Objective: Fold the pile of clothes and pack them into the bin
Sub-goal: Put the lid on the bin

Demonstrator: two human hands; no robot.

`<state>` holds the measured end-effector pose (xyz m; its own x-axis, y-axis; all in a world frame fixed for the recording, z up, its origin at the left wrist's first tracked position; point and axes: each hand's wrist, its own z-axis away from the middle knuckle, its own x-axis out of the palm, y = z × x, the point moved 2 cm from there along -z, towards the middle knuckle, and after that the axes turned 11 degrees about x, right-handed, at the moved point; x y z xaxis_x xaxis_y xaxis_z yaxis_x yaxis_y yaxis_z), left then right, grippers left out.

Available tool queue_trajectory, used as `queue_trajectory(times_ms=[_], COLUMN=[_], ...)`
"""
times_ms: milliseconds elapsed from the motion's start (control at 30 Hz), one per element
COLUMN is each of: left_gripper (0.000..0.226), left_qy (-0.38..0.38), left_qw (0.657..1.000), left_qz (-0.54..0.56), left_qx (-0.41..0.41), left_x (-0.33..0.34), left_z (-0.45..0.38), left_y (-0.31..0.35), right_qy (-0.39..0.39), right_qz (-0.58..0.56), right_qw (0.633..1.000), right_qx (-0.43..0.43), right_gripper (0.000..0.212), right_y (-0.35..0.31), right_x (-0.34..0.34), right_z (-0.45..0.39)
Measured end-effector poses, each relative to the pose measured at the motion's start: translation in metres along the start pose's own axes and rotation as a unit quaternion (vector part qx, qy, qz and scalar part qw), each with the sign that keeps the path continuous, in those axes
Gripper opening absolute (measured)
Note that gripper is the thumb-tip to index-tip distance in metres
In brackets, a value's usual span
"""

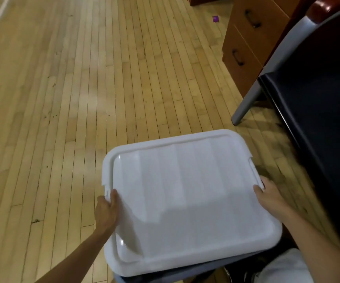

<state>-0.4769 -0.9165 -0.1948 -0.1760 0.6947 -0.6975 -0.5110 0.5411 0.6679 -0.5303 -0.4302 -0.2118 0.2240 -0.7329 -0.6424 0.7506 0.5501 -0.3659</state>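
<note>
While the wooden floor (pixel 67 103) fills most of my view, I'm looking down at a white bin lid (pixel 185 197), held flat between both hands above what looks like the bin (pixel 165 277), of which only a greyish sliver of rim shows under the lid's near edge. No clothes in sight, folded or otherwise, so I can't say whether packing is finished or not begun; my guess is we're at the lid step, either taking it off or setting it on.

To the right stands a dark chair (pixel 318 119) with a grey leg, and beyond it a brown drawer unit (pixel 246 41) with dark handles. A small purple object (pixel 215 19) lies far off on the floor.

Now the lid itself: smooth white plastic, rounded corners, a raised border, faint ribs across the panel, a notch on each short side. It sits slightly skewed to the bin rim below.

The left hand (pixel 106 213) grips the left edge, thumb on top near the notch, fingers curled under and out of sight. The right hand (pixel 271 197) holds the right edge by the handle cut-out, thumb on top, fingers wrapped below.

Next move, I judge, calls for keeping the lid level and squaring it to the rim, or lifting it clear sideways.
</note>
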Motion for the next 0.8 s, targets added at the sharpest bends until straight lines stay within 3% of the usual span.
queue_trajectory(times_ms=[167, 433, 633, 800], left_gripper=[0.064, 0.061, 0.071, 0.063], left_qy=[-0.013, -0.018, 0.006, 0.003], left_qw=[0.999, 0.998, 0.992, 0.988], left_qz=[-0.041, -0.037, -0.103, -0.123], left_qx=[-0.005, -0.043, 0.075, 0.093], left_x=[0.001, 0.004, -0.007, -0.008], left_z=[0.003, 0.012, 0.017, 0.012], left_y=[-0.004, -0.011, -0.021, -0.031], right_qy=[0.012, 0.017, 0.019, 0.041], right_qz=[0.000, -0.013, -0.024, -0.082], right_qw=[1.000, 0.998, 0.998, 0.996], right_qx=[-0.025, -0.055, -0.051, -0.024], right_gripper=[0.041, 0.048, 0.045, 0.035], right_y=[-0.011, -0.026, -0.025, -0.022], right_x=[0.000, -0.002, -0.003, -0.005], right_z=[0.007, 0.014, 0.011, 0.011])
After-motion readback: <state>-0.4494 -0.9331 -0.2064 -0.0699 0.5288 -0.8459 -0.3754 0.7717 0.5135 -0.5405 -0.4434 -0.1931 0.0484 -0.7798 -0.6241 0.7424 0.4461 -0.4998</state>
